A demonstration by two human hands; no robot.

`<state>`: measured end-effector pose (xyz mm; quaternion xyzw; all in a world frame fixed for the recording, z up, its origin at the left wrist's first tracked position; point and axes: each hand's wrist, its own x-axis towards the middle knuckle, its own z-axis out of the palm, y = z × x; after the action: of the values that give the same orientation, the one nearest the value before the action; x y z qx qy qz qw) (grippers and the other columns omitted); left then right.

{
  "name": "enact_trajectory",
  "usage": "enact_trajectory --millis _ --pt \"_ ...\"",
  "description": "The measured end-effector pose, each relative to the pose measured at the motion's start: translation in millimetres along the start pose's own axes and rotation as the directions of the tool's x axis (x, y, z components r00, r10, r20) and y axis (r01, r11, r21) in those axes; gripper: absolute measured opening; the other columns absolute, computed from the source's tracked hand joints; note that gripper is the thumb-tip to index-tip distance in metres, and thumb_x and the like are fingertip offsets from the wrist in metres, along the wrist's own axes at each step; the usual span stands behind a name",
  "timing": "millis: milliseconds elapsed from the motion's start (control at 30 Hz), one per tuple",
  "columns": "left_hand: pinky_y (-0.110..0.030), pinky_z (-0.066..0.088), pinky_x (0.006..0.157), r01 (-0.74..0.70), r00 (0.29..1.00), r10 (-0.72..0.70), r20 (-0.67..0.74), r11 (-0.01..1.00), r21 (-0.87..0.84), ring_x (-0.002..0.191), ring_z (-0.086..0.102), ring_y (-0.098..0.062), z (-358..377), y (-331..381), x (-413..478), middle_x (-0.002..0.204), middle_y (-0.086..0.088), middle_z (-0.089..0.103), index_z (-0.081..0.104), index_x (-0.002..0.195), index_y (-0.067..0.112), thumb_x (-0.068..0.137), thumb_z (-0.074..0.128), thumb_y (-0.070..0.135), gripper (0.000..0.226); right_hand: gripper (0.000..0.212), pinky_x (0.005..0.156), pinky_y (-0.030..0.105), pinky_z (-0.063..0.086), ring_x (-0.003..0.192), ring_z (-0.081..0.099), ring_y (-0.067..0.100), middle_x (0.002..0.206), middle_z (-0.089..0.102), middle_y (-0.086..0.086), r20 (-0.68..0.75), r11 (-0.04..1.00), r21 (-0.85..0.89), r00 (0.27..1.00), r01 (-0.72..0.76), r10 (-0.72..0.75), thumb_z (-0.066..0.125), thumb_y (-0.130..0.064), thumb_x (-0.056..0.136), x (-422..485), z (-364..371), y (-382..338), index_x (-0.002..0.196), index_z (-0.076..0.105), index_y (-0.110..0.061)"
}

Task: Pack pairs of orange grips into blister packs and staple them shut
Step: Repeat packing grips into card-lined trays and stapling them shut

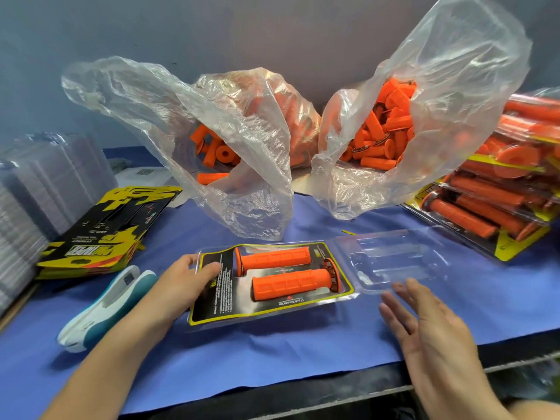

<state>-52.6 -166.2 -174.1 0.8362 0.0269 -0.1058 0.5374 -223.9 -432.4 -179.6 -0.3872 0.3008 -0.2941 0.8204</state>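
Closest to me is my right hand (424, 325), palm turned inward, fingers straight and slightly spread, hovering at the near edge of the clear lid (394, 256). Whether the fingertips touch the plastic I cannot tell. My left hand (181, 280) holds the left end of the open blister pack (266, 314), thumb pressed flat on its printed card and the other fingers curled at the rim. Two orange grips (275, 257) lie side by side in the tray half, their flanged ends pointing opposite ways. The lid lies open to the right on the blue cloth (272, 359). Just left of my left wrist lies the white and teal stapler (106, 304), apart from the pack. Behind it sits a stack of yellow and black cards (103, 228), with stacked empty clear shells (45, 183) further left. Two open plastic bags (236, 147) of loose grips stand at the back, and finished packs (500, 177) pile up on the right.
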Motion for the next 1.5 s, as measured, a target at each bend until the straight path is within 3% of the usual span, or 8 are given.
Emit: enact_trajectory --millis 267,533,800,967,1067,1200,1433,1500 --pt "-0.043 0.058 0.084 -0.028 0.999 0.028 0.014 0.999 -0.039 0.077 0.073 -0.02 2 0 1 0.09 -0.004 0.076 0.058 0.109 0.018 0.09 0.069 0.024 0.023 0.046 0.069 0.016 0.053 0.069 0.061 0.003 0.081 0.061 -0.016 0.078 0.854 -0.357 0.923 0.379 -0.377 0.06 -0.014 0.095 0 14 12 0.123 0.054 -0.05" --pt "-0.031 0.054 0.065 -0.046 0.999 0.047 0.012 0.997 -0.055 0.064 0.071 -0.01 3 -6 7 0.081 0.0 0.076 0.058 0.108 0.016 0.091 0.069 0.023 0.022 0.036 0.084 0.011 0.038 0.098 0.055 0.01 0.106 0.051 -0.01 0.652 0.132 -0.478 0.452 0.868 -0.609 0.054 -0.023 0.101 -11 22 24 0.131 0.057 -0.042" --pt "-0.019 0.056 0.068 -0.233 0.956 0.234 0.177 0.972 -0.023 0.072 0.07 -0.003 -5 -4 -1 0.079 0.006 0.076 0.076 0.082 0.038 0.093 0.065 0.013 0.03 0.03 0.101 0.034 0.041 0.11 0.057 0.02 0.11 0.067 -0.008 0.884 -0.32 -0.301 0.137 0.898 -0.448 0.051 -0.018 0.094 -7 17 44 0.113 0.073 -0.024" --pt "-0.016 0.052 0.057 -0.21 0.967 0.212 0.142 0.977 -0.024 0.064 0.068 -0.006 -9 -4 -4 0.08 -0.006 0.076 0.074 0.082 0.024 0.092 0.063 0.022 0.015 0.022 0.098 0.038 0.043 0.108 0.058 0.02 0.105 0.069 -0.008 0.905 -0.403 -0.251 0.065 0.88 -0.42 0.057 -0.031 0.094 -4 19 45 0.105 0.074 -0.024" --pt "-0.032 0.053 0.086 -0.17 0.957 0.199 0.211 0.974 -0.148 0.09 0.069 -0.024 -17 -6 -8 0.103 -0.025 0.071 0.072 0.099 0.004 0.081 0.071 0.028 0.03 0.024 0.098 0.038 0.041 0.107 0.058 0.019 0.103 0.07 -0.007 0.918 -0.451 -0.239 0.049 0.86 -0.393 0.063 -0.04 0.088 -2 19 43 0.103 0.075 -0.025" --pt "-0.051 0.046 0.096 0.196 0.968 -0.097 0.233 0.871 -0.45 0.104 0.062 -0.042 -18 -3 -1 0.113 -0.033 0.066 0.066 0.112 -0.006 0.099 0.045 0.051 0.061 0.018 0.094 0.039 0.043 0.099 0.063 0.018 0.096 0.071 -0.009 0.914 -0.504 -0.242 0.021 0.829 -0.404 0.061 -0.03 0.087 0 22 42 0.095 0.077 -0.026" --pt "-0.024 0.056 0.058 0.005 0.99 0.007 0.14 0.996 -0.085 0.064 0.069 -0.015 -6 -4 -4 0.081 -0.012 0.076 0.073 0.084 0.004 0.096 0.063 0.023 0.025 0.017 0.089 0.036 0.042 0.09 0.061 0.018 0.087 0.068 -0.011 0.91 -0.575 -0.241 -0.024 0.782 -0.414 0.066 -0.014 0.08 -1 27 45 0.084 0.074 -0.029" --pt "-0.037 0.06 0.076 0.012 0.991 -0.001 0.133 0.997 -0.079 0.076 0.071 -0.025 -4 -4 -4 0.086 -0.017 0.075 0.071 0.091 0.001 0.095 0.064 0.021 0.021 0.021 0.084 0.035 0.041 0.081 0.061 0.019 0.086 0.066 -0.009 0.92 -0.579 -0.226 -0.024 0.783 -0.391 0.069 -0.013 0.076 -3 31 48 0.088 0.072 -0.03"
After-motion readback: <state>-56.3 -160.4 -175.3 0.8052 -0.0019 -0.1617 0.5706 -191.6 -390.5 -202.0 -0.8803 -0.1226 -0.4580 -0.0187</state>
